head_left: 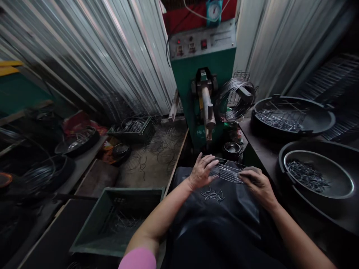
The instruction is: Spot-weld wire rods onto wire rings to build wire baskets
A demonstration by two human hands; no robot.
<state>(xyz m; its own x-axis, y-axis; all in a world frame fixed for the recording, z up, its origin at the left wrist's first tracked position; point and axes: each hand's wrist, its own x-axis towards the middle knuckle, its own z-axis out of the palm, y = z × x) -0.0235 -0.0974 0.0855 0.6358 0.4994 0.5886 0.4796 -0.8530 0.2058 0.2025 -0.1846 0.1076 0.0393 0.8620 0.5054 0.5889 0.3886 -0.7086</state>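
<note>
A wire rack (228,173) of thin parallel metal rods is held up between both hands over the lap. At its left end, my left hand (202,172) grips it with the fingers raised along its edge and the thumb below. My right hand (256,183) pinches the opposite end between thumb and fingers. On the dark apron (196,216) just below lies a small pile of short bent wire pieces (213,194). In front of the hands stands a green machine (179,93) whose electrode arm (207,108) points down toward the rack.
On the right bench are a black pan with wire parts (328,117) and a metal bowl of short wire pieces (347,183). A wire coil (224,101) hangs beside the machine. A green crate (89,224) stands at left, another crate (146,132) behind it.
</note>
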